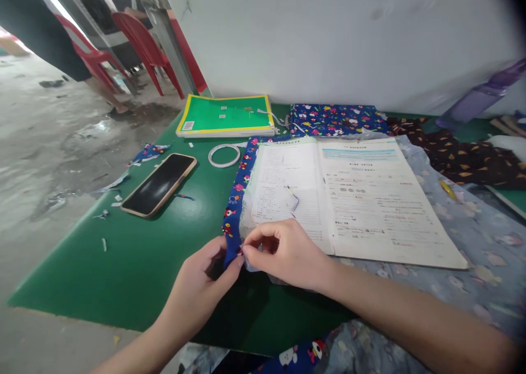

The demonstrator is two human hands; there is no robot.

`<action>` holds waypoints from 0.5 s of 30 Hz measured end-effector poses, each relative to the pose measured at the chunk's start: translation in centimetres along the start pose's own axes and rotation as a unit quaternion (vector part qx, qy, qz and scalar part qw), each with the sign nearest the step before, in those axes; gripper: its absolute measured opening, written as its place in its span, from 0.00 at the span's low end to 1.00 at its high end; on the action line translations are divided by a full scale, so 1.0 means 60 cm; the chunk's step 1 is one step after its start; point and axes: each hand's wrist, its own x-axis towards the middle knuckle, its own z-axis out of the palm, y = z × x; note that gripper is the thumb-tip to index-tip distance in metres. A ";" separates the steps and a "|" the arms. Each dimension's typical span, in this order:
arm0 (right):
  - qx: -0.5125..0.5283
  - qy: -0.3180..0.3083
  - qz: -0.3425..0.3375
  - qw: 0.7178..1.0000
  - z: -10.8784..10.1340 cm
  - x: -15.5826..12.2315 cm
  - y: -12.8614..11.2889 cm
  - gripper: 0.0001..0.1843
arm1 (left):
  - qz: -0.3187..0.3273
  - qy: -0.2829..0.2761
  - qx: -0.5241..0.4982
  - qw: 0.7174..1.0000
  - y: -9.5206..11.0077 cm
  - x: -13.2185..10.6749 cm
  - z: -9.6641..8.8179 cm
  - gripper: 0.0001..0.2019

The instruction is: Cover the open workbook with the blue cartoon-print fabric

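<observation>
An open workbook (370, 199) with printed pages lies on a blue patterned cloth (242, 182), whose printed side is folded up along the book's left edge. The cloth's pale reverse spreads out to the right. Near the lower left corner of the book, my left hand (201, 275) pinches the bottom end of the folded strip between thumb and fingers. Close beside it, thumb and forefinger of my right hand (290, 253) are pressed together at the cloth's inner edge. Anything tiny between those right fingertips is too small to make out. Small thread-like scraps lie on the left page.
On the green table (102, 286) are a phone (160, 185), a white tape roll (210, 156), a green book (226, 114) and cloth scraps. Folded blue cloth (337, 119), brown cloth (447, 149) and a purple bottle (472, 97) stand by the wall. People and red chairs (142, 40) are beyond.
</observation>
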 end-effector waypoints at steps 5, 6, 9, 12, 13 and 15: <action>0.008 -0.002 0.005 1.000 -0.002 0.001 -0.004 0.07 | 0.001 -0.003 0.010 1.000 0.002 0.000 0.001 0.04; 0.008 -0.004 0.006 1.000 -0.003 0.001 -0.006 0.07 | 0.000 -0.001 0.012 1.000 0.002 0.000 0.001 0.03; 0.001 -0.008 0.005 1.000 -0.004 0.000 -0.008 0.07 | -0.004 -0.007 0.010 1.000 -0.002 0.000 0.001 0.03; -0.008 -0.007 0.001 1.000 -0.004 0.001 -0.006 0.08 | -0.008 -0.023 0.005 1.000 -0.004 0.000 0.001 0.04; -0.011 -0.006 -0.001 1.000 -0.003 0.001 -0.004 0.08 | -0.008 -0.026 0.006 1.000 -0.004 0.000 0.001 0.04; -0.014 -0.002 -0.003 1.000 -0.001 0.002 -0.002 0.07 | -0.011 -0.029 0.009 0.999 -0.004 0.000 0.001 0.05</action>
